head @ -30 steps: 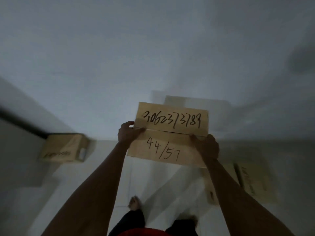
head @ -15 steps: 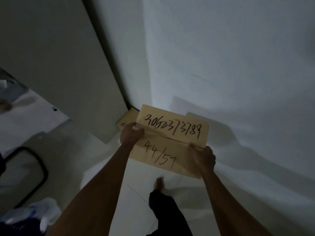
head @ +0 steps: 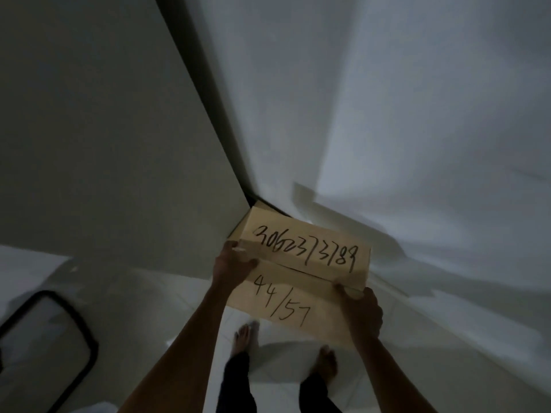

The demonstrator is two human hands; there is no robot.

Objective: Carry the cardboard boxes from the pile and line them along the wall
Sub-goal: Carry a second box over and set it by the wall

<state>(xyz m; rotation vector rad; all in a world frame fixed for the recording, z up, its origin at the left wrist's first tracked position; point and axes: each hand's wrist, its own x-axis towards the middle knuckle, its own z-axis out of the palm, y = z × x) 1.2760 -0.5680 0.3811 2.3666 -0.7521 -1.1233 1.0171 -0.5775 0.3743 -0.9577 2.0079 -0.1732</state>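
Currently, your left hand (head: 234,268) and right hand (head: 362,311) each clamp one end of the cardboard box (head: 301,272), fingers curled over its edges. You hold it clear of the floor (head: 143,317), near the wall (head: 387,114) corner.

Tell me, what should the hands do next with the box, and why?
Probably lower the box to the floor by the wall. Both hands, left and right, hold it in the air, and another box seems to sit just behind it in the corner.
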